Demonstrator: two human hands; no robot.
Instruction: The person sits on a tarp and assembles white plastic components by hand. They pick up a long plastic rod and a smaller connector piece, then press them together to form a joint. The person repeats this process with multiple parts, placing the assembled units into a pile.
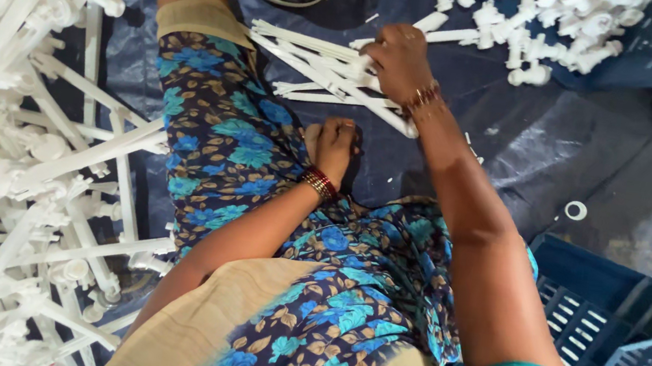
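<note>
Honestly light, stiff, snappable white plastic sticks point(330, 73), right hand point(398, 56) gripping the bundle mid-length on the tarp point(559, 144), left hand point(334, 145) clenched, maybe empty.

- Your right hand point(398, 56) is stretched forward, arm nearly straight, palm down, knuckles up.
- Its fingers point(372, 64) are curled down, closed on the bundle of white plastic strips point(318, 72).
- Right wrist: a bangle, just behind the bundle on the near side.
- Your left hand point(333, 144) sits nearer to you than the bundle and apart from it, balled into a loose fist resting on your lap.
- Left forearm is bent in from the elbow, angled toward the bundle; bangles at the wrist.
- Left fist: whether anything is inside cannot be told.
</note>
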